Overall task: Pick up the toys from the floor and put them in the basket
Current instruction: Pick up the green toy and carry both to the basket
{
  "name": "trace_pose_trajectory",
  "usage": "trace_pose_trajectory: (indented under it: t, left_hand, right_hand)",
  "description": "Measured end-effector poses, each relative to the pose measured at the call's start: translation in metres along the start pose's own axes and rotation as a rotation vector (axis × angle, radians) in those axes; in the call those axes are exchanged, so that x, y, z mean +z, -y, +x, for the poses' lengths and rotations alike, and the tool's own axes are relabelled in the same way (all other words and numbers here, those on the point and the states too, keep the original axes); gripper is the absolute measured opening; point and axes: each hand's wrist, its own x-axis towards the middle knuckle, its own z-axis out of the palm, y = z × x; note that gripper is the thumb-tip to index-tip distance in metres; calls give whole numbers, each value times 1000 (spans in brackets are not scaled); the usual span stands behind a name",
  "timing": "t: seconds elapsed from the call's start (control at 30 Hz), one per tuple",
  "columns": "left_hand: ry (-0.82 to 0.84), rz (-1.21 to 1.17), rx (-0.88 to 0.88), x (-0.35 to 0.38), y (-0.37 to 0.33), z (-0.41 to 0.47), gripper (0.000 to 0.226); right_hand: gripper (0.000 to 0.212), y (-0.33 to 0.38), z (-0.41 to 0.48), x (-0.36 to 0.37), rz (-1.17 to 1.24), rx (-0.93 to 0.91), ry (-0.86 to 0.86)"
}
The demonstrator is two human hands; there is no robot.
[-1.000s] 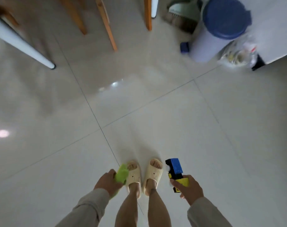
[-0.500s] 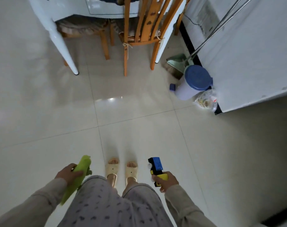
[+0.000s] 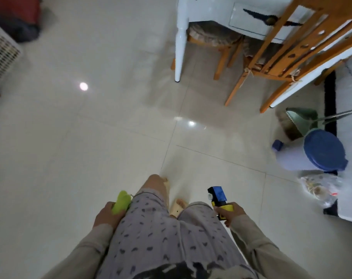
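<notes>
left hand low at the near left, wrapped around a green toy beside the thigh. right hand at the near right, fingers curled tight on the yellow end of a blue toy, blue end pointing far. white basket at the far left edge, well apart from both toys. bin and broom on the right, chair far right.
</notes>
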Motion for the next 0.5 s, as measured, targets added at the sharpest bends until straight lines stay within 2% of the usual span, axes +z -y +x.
trace_pose_trajectory:
  t: [0.1, 0.27, 0.5]
  left_hand:
    - [-35, -176, -93, 3, 19, 2, 81]
    - [22, -252, -193, -15, 29, 18, 83]
    - [-5, -370, -312, -73, 15, 62, 82]
  right_hand:
    - [15, 55, 6, 8, -57, -113, 37]
    - [23, 151, 5, 30, -86, -232, 115]
    - [25, 250, 21, 72, -197, -213, 111]
